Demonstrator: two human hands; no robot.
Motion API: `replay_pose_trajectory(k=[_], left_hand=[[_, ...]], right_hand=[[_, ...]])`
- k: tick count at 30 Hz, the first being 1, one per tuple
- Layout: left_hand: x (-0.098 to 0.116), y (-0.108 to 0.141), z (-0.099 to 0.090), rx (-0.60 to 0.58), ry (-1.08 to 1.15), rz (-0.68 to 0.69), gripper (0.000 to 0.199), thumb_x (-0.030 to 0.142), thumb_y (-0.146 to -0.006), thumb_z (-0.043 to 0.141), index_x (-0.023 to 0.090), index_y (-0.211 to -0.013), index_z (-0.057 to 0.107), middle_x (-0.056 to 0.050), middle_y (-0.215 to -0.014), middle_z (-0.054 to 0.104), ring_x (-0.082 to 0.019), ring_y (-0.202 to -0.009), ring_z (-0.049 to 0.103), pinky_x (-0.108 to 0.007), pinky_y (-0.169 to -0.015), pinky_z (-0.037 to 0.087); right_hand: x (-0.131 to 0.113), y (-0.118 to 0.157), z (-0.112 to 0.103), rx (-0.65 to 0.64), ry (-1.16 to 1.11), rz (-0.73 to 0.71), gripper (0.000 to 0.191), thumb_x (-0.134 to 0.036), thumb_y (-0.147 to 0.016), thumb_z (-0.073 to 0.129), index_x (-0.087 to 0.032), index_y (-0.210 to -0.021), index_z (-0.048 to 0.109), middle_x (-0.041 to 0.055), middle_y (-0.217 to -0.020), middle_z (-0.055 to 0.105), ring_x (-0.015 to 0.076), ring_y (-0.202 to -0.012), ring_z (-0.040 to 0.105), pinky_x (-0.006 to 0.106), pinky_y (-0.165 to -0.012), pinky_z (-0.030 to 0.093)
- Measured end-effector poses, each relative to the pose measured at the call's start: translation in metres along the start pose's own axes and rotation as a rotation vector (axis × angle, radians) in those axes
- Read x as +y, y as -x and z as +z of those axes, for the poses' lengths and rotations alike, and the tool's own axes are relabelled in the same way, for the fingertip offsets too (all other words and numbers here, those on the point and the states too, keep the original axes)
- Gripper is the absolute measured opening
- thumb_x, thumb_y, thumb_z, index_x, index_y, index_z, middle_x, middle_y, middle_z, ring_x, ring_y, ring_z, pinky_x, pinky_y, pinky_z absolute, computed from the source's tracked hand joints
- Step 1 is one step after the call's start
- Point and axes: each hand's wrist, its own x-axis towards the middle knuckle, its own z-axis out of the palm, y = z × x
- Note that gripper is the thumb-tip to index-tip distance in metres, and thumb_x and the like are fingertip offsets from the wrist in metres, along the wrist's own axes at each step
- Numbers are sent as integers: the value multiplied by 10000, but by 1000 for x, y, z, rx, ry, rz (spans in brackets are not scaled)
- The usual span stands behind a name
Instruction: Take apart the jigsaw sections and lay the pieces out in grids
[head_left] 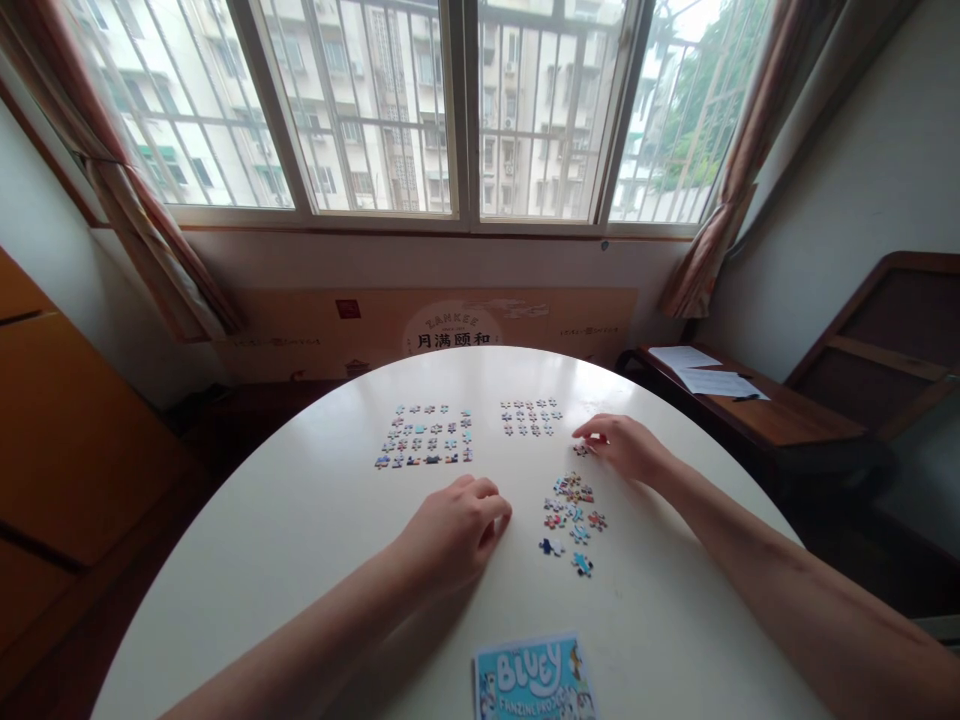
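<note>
My right hand (622,446) is at the right of the table, its fingertips and thumb closed at a small jigsaw piece (580,450) near the tabletop. Just below lies a loose heap of jigsaw pieces (574,490), with several more scattered toward me. My left hand (461,525) rests on the table left of that heap, fingers curled; whatever is beneath them is hidden. Beyond it, jigsaw pieces (436,430) are laid out in spaced rows at the left. A smaller block of jigsaw pieces (530,417) stands in rows to their right.
A blue Bluey picture card (536,680) lies at the near edge of the round white table (247,560). Papers (720,383) and a pen sit on a wooden bench (799,415) at the right. A long printed box (300,335) is behind the table, under the window.
</note>
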Motion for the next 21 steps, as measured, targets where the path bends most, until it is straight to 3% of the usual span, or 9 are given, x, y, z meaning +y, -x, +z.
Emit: replay_pose_trajectory(k=[3, 6, 9, 16, 21], left_hand=[[-1, 0, 0, -2, -3, 2, 179, 139, -888, 494, 201, -905, 660, -56, -1019, 675, -212, -907, 590, -345, -758, 499], [-1, 0, 0, -9, -6, 7, 168, 147, -889, 501, 201, -910, 659, -57, -1020, 674, -212, -905, 589, -343, -750, 498], [-1, 0, 0, -9, -6, 12, 169, 147, -889, 503, 202, -919, 660, -61, -1021, 673, -211, -901, 588, -341, -745, 498], [0, 0, 0, -15, -2, 3, 185, 130, -881, 497, 198, -926, 663, -65, -1017, 669, -218, -912, 587, -355, -763, 506], [0, 0, 0, -17, -10, 1, 190, 128, -879, 497, 197, -946, 661, -66, -1030, 671, -221, -924, 590, -357, -774, 507]], right_hand=[[-1, 1, 0, 95, 68, 137, 256, -273, -876, 538, -271, -974, 775, 25, -989, 754, 228, -869, 688, 350, -784, 519], [-11, 5, -5, -50, 53, 179, 194, -378, -840, 622, -283, -886, 785, 15, -907, 760, 225, -805, 684, 326, -692, 500], [-20, 8, -8, -121, 64, 188, 158, -352, -821, 649, -294, -856, 791, 1, -915, 765, 216, -830, 683, 307, -688, 479], [-17, -3, 12, 40, 119, 159, 206, -314, -892, 594, -288, -931, 795, 5, -1009, 757, 210, -925, 675, 294, -769, 469], [-14, -9, 27, 79, 133, 133, 258, -311, -948, 535, -303, -1022, 782, 5, -1054, 734, 198, -930, 669, 277, -738, 461]])
